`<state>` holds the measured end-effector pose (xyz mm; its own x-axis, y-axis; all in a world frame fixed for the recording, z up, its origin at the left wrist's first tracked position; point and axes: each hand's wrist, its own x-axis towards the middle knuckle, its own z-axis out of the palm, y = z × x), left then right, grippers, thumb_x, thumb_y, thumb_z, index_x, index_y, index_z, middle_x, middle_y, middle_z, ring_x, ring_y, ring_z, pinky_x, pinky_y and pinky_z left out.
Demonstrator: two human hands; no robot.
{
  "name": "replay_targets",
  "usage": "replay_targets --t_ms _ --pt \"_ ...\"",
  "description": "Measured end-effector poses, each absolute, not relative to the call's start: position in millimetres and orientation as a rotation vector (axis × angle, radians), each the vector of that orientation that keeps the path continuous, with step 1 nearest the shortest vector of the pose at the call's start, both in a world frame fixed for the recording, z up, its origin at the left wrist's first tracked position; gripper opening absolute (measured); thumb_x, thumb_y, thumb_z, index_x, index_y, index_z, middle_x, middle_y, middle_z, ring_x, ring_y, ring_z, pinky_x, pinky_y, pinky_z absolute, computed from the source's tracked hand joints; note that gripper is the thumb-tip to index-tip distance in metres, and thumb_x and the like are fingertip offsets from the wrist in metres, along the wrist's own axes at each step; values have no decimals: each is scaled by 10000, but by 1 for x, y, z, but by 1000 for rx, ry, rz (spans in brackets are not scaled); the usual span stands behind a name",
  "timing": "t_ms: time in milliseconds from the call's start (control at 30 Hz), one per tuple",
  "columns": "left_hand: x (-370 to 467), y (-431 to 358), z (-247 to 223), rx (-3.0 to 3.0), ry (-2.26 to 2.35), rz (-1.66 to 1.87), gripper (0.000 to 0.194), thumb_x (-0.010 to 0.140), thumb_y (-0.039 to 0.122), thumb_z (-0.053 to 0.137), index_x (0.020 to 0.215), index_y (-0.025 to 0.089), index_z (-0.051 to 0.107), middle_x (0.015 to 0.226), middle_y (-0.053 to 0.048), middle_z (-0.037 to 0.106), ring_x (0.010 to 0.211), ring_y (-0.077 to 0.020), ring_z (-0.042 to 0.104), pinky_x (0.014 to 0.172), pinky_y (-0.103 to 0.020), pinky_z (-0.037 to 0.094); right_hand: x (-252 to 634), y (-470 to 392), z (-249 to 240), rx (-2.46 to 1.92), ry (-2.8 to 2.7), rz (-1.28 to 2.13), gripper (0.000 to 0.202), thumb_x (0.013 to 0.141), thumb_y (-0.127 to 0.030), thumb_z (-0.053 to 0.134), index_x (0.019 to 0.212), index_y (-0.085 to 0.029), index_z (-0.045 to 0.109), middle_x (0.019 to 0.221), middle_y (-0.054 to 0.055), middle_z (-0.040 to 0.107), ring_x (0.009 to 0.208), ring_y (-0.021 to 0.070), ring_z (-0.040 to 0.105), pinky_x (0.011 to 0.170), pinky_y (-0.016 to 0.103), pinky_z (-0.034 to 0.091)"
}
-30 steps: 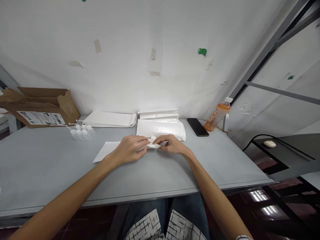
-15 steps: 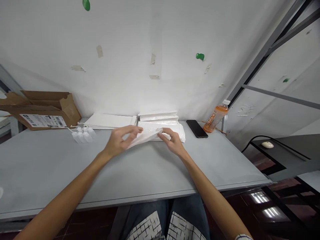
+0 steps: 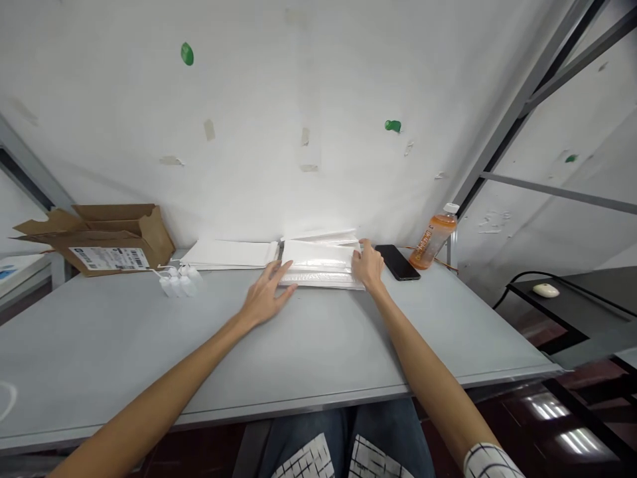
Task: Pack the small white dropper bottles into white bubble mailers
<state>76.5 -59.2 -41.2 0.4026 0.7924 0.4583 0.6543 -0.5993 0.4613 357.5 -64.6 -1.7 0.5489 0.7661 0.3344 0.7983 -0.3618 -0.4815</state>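
Observation:
White padded envelopes lie in a stack at the back middle of the grey table. My left hand is open at the stack's left edge, its fingers spread and the tips by the lower left corner. At the right edge, my right hand has its thumb and fingers closed round the side of the envelopes. Flat white envelopes lie just left of the stack. Several small white tags with loops rest farther left.
An open cardboard box with a label stands at the back left. Right of the stack are a black phone and an orange drink bottle. The table's front edge runs before my knees. A wall stands behind.
The white piece held between both hands is down on the stack. My left hand has opened and moved to the stack's left edge; my right hand has shifted to its right edge.

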Motion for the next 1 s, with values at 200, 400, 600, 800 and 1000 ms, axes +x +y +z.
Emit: replay_targets --t_ms 200,400,600,800,1000 --pt "81 -58 -48 2265 1078 1095 621 880 463 619 1463 290 492 1479 -93 483 1121 -248 624 862 -373 598 364 -62 -16 -2274 -1372 -60 326 946 -246 475 1099 -234 763 1030 122 744 970 266 665 730 299 382" --pt "80 -60 -47 2273 1187 1174 540 861 463 639 1366 280 584 1298 -77 580 700 -133 599 658 -321 580 368 -67 -11 -2202 -1422 73 478 957 -576 458 1085 -255 788 1020 112 740 989 273 664 730 296 388" --pt "78 -60 -46 2536 1416 1080 494 850 527 651 1262 253 650 1281 -107 595 1042 -285 634 817 -422 568 361 -75 -8 -2155 -1552 47 631 925 -718 417 1016 -217 790 1103 150 669 1059 284 616 806 326 409" --pt "77 -51 -48 2776 1195 924 459 928 539 534 1234 207 619 1558 -130 434 1421 -344 418 1109 -534 387 359 -71 -13 -2101 -1634 0 596 991 -633 370 965 -208 787 1193 136 650 1151 265 558 835 313 396" --pt "78 -51 -51 2797 1161 924 477 955 455 476 1365 211 491 1480 -136 535 1443 -318 408 1189 -600 182 357 -69 -15 -2117 -1755 -97 644 1048 -534 288 777 -171 745 983 121 715 920 221 628 697 289 345"
